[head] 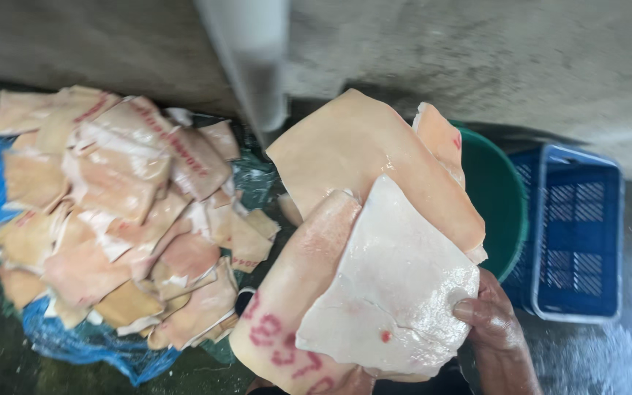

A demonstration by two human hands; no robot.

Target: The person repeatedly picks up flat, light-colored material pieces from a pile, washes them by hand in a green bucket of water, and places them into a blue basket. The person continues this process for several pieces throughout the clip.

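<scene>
My right hand point(495, 329) grips the lower right edge of a stack of pale pork skin sheets point(374, 241), thumb pressed on the top whitish sheet. The lowest sheet bears red stamp marks near its bottom edge. My left hand point(352, 384) is almost hidden under the stack; only a sliver of it shows at the bottom, supporting the sheets from below. The stack is held up in front of a green tub.
A heap of similar skin pieces point(118, 219) lies on blue plastic sheeting point(89, 344) at left. A green tub point(502, 197) and a blue slatted crate point(579, 234) stand at right. A white pipe point(254, 66) runs down a grey concrete wall. The floor looks wet.
</scene>
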